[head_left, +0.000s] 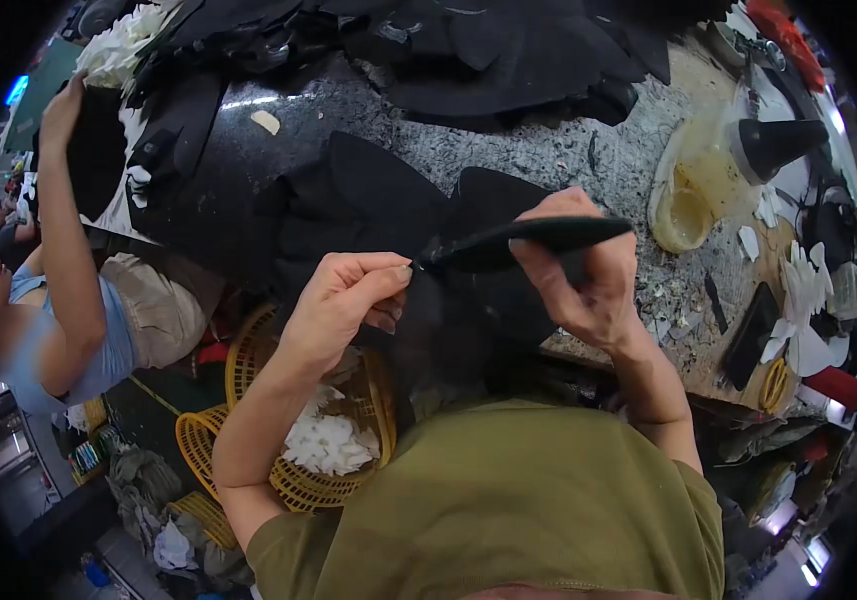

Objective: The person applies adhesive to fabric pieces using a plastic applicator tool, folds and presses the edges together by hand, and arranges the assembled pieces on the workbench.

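Observation:
A dark, flat piece of material [549, 234] is pinched between the thumb and fingers of my right hand [589, 270], seen nearly edge-on. At its left tip, my left hand [354, 300] has thumb and forefinger pressed together; what they hold, if anything, is too small to tell. Beneath and behind both hands, black fabric-like pieces [374, 190] lie on the scuffed worktable [349, 105]. More black pieces [519, 60] are heaped at the table's far side.
Yellow baskets [384, 400] stand below my left arm, with white scraps [329, 443] inside. At the right are a glue-stained container [689, 215], a black cone [779, 140], a dark phone-like object [752, 335] and white gloves [804, 300]. A co-worker [79, 310] reaches over the left side.

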`<state>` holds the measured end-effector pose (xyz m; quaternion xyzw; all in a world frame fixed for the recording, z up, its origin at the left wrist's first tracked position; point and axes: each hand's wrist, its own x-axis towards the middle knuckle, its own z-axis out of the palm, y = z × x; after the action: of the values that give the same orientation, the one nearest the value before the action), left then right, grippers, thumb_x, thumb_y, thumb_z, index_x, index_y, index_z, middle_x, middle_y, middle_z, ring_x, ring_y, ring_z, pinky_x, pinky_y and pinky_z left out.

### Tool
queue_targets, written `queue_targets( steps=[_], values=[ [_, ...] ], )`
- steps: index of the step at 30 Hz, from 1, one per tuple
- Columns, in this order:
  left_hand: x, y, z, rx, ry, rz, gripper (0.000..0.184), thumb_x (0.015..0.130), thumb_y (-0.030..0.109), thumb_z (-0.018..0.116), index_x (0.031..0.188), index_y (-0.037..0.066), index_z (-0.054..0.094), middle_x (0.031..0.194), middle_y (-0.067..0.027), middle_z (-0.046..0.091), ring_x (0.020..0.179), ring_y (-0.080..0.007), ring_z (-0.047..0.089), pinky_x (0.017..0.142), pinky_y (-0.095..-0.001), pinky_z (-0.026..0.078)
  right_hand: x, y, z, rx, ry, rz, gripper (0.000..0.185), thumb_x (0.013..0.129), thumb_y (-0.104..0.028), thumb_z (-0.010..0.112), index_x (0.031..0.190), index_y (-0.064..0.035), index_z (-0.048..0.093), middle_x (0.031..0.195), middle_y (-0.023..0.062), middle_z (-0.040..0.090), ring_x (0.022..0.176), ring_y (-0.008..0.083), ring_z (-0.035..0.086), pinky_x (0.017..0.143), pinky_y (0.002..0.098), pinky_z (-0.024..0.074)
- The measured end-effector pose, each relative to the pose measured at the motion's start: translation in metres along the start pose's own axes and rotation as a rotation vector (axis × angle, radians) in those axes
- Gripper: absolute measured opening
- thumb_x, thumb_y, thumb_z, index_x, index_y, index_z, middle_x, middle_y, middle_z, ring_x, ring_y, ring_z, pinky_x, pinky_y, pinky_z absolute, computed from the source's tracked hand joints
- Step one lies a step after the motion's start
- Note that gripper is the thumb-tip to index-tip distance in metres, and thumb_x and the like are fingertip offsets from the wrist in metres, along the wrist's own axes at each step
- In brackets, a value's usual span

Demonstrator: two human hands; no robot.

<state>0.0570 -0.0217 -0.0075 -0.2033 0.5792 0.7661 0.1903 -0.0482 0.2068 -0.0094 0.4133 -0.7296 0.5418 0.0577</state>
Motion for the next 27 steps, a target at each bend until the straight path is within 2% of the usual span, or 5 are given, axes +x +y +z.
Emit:
queue_targets(
  steps=[4, 9, 15, 19, 27],
  values=[
    [0.008, 0.007, 0.003, -0.035, -0.028, -0.045, 0.015, 0.093, 0.017, 0.059, 0.085, 0.006, 0.066, 0.069, 0.0018, 0.060, 0.056, -0.0043, 0.057, 0.052, -0.0187, 0.048, 0.005, -0.005, -0.009, -0.114, -0.208, -0.354, 0.032, 0.067, -0.013, 0.070, 0.098, -0.0080, 0.065, 0.090, 0.0016, 0.066, 0.076, 0.0179, 0.061, 0.073, 0.0348, 0.0417],
    [0.016, 0.012, 0.012, -0.033, 0.033, -0.106, 0.024, 0.093, 0.021, 0.058, 0.072, 0.009, 0.058, 0.064, 0.0026, 0.056, 0.053, -0.0044, 0.055, 0.049, -0.0182, 0.047, -0.009, -0.017, -0.007, -0.148, -0.288, -0.608, 0.020, 0.074, -0.012, 0.069, 0.093, -0.0093, 0.065, 0.094, 0.0009, 0.067, 0.078, 0.0139, 0.061, 0.071, 0.0321, 0.0435],
    [0.020, 0.008, 0.006, -0.073, 0.029, -0.072, 0.021, 0.093, 0.020, 0.057, 0.075, 0.011, 0.060, 0.066, 0.0043, 0.055, 0.055, -0.0036, 0.054, 0.047, -0.0174, 0.043, -0.013, -0.012, -0.017, -0.077, -0.145, -0.361, 0.018, 0.073, -0.012, 0.068, 0.091, -0.0074, 0.067, 0.091, 0.0037, 0.068, 0.073, 0.0163, 0.062, 0.069, 0.0313, 0.0403],
    [0.018, 0.004, -0.005, -0.141, 0.015, -0.057, 0.017, 0.094, 0.019, 0.056, 0.082, 0.011, 0.062, 0.068, 0.0057, 0.057, 0.058, -0.0027, 0.055, 0.048, -0.0169, 0.043, -0.043, -0.007, 0.003, -0.065, -0.171, -0.521, 0.020, 0.074, -0.008, 0.069, 0.094, -0.0083, 0.067, 0.093, 0.0015, 0.068, 0.078, 0.0141, 0.062, 0.073, 0.0326, 0.0441],
    [0.004, 0.007, -0.001, 0.069, 0.115, 0.126, 0.018, 0.096, 0.015, 0.050, 0.104, 0.005, 0.063, 0.085, 0.0043, 0.064, 0.068, 0.0005, 0.057, 0.051, -0.0147, 0.047, -0.032, 0.007, 0.005, 0.529, 0.302, 0.476, 0.009, 0.089, -0.007, 0.065, 0.089, 0.0025, 0.067, 0.074, 0.0048, 0.067, 0.066, 0.0071, 0.059, 0.056, 0.0229, 0.0435]
  ],
)
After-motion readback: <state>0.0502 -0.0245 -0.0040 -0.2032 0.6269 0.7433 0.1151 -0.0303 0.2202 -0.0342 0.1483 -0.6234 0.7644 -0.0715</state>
